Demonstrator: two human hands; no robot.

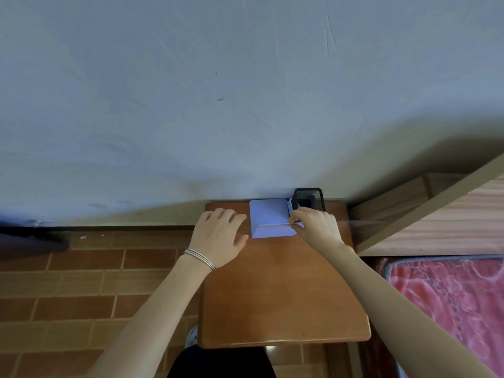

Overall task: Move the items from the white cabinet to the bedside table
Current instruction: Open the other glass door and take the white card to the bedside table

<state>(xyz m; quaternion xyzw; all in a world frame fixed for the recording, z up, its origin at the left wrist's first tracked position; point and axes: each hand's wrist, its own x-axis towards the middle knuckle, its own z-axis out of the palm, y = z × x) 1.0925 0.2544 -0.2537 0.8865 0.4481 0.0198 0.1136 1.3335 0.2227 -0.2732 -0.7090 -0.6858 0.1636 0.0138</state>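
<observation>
Table: the brown bedside table point(283, 296) fills the middle of the frame.
Box: the pale purple box point(268, 216) sits at the table's far edge, by the wall.
Cup: the black mesh cup point(311, 199) stands just right of the box.
Left hand: the left hand point(221, 238) lies flat on the table, fingers spread, just left of the box.
Right hand: the right hand point(316, 227) pinches the box's near right corner.

bedside table point(272, 296) | carries: lavender stand point(268, 216); black mesh cup point(311, 196) | apparently touching

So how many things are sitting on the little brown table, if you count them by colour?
Purple: 1, the purple box, pinched at its edge by the right hand.
Black: 1, the mesh pen cup.
Total: 2.
</observation>
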